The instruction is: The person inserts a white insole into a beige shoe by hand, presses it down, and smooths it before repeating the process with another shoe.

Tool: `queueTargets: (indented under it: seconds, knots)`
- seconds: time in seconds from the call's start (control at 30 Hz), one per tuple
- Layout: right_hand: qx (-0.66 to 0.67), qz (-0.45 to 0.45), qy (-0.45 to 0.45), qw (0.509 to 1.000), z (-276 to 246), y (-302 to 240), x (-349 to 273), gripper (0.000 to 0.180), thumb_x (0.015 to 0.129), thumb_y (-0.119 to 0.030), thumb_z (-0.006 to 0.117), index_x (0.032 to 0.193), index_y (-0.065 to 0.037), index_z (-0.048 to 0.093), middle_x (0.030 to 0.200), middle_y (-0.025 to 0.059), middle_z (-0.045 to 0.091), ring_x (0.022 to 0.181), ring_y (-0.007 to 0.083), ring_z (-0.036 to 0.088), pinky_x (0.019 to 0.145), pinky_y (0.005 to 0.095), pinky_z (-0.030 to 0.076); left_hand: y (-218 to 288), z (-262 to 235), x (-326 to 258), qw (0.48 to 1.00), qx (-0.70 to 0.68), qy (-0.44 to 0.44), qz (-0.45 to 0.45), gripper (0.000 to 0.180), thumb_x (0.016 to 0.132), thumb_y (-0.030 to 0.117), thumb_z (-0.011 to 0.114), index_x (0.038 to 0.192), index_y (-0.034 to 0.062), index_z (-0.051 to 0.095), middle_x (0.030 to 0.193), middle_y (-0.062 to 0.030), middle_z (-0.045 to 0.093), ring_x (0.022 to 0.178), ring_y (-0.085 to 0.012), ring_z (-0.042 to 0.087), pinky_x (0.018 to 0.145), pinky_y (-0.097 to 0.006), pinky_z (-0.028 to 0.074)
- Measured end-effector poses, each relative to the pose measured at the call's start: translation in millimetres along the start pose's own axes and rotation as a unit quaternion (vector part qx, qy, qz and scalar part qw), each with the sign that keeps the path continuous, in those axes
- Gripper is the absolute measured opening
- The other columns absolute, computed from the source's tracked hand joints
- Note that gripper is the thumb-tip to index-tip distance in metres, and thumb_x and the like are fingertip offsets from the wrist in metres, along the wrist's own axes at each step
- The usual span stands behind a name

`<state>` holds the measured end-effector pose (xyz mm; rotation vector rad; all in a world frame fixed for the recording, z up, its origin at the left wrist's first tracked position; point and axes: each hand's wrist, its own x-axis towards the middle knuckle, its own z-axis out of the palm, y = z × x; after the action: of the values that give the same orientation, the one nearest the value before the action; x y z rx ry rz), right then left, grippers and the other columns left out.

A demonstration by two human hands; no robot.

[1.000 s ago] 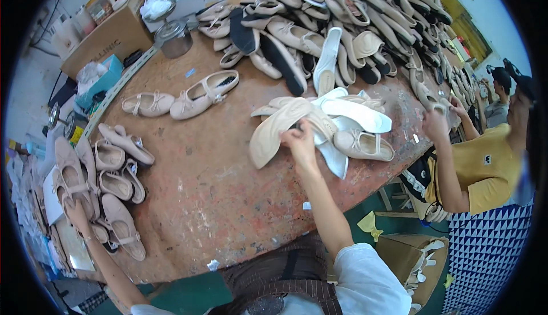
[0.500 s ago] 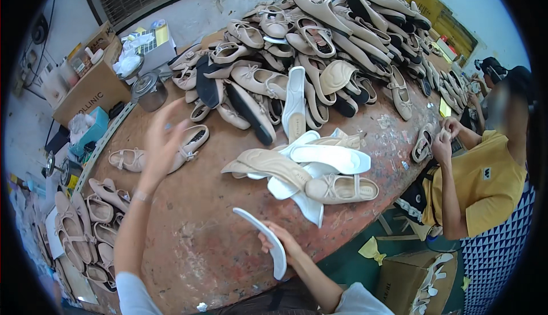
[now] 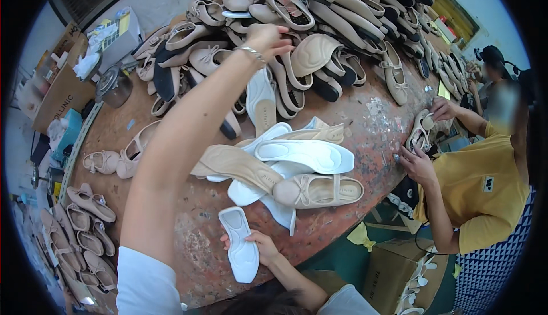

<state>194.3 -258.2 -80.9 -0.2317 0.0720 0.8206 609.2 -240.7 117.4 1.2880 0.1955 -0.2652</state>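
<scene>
Shoe workshop, worn bench [image 3: 365, 115] w/ piled shoes [image 3: 319, 12], insoles [image 3: 302, 155]

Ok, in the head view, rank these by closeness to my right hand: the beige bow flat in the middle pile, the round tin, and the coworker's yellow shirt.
From the right hand, holding a white insole:
1. Bow flat, just up and right.
2. Yellow shirt, far right.
3. Round tin, top left, across the table.

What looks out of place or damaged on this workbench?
The table top is worn, with rusty patches and pale flaking spots near its right edge. Shoes lie heaped without order at the far end. The right hand holds a white insole; the left hand reaches over the heap.
</scene>
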Motion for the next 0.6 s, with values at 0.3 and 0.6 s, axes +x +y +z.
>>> queueTargets:
  seconds: [0.3,0.6]
  knots:
    - [-0.230,-0.031,-0.024,0.972,-5.6,10.9,12.6,0.054,0.105,-0.039,0.036,0.133,0.006,0.049,0.116,0.0124,0.064,0.095,0.0165,0.065,0.084,0.0295,0.054,29.3,-28.6,-69.7,0.989,-0.014,-0.140,-0.051,0.067,0.102,0.027,0.048,0.150,-0.0038,0.013,0.148,-0.0312,0.027,0.121,-0.0426,0.055,0.100,-0.050,0.052]
    - [-0.134,-0.054,0.020,0.989,5.5,10.7,16.8,0.058,0.104,-0.043,0.038,0.133,0.006,0.047,0.120,0.0171,0.062,0.103,0.0228,0.064,0.086,0.0363,0.055,-17.7,32.5,-3.0,0.970,-0.201,-0.125,-0.044,0.054,0.100,0.023,0.051,0.140,-0.0044,0.027,0.141,-0.0296,0.033,0.115,-0.0458,0.056,0.092,-0.057,0.055]
